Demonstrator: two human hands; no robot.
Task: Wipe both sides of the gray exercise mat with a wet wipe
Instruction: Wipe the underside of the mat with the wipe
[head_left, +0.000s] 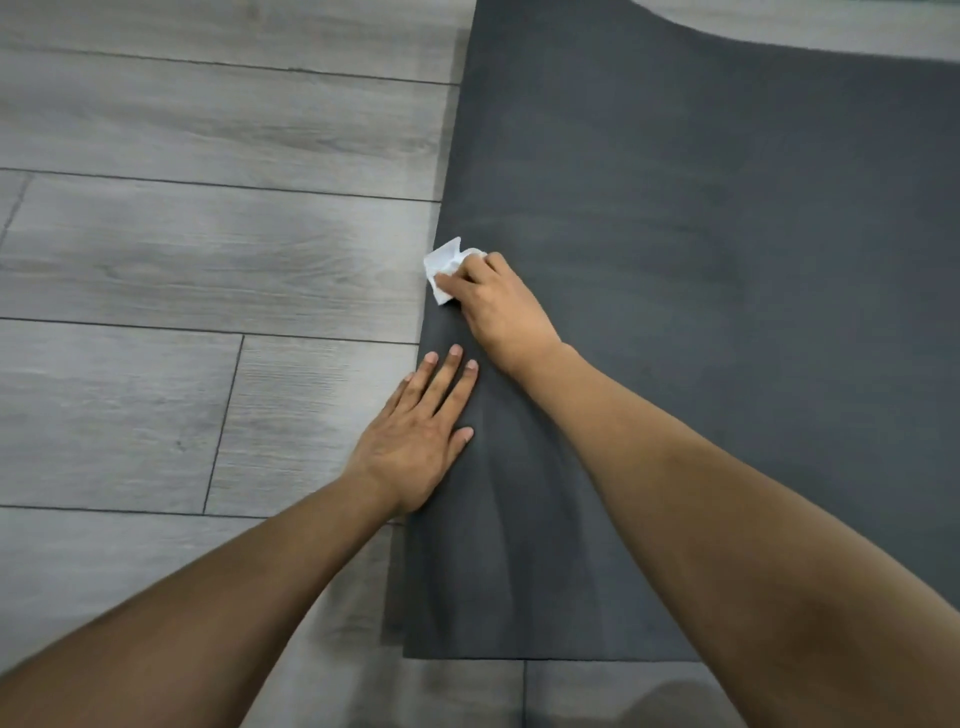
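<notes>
The gray exercise mat (675, 260) lies flat on the floor and fills the right half of the view, its near end just below my arms. My right hand (498, 301) grips a crumpled white wet wipe (444, 265) and holds it against the mat at its left edge. My left hand (421, 436) lies flat with straight fingers on that same left edge, closer to me, partly on the mat and partly over the floor.
Gray wood-look plank floor (208, 260) spreads to the left of the mat and in front of its near end. The mat's far part runs out of view at the top right.
</notes>
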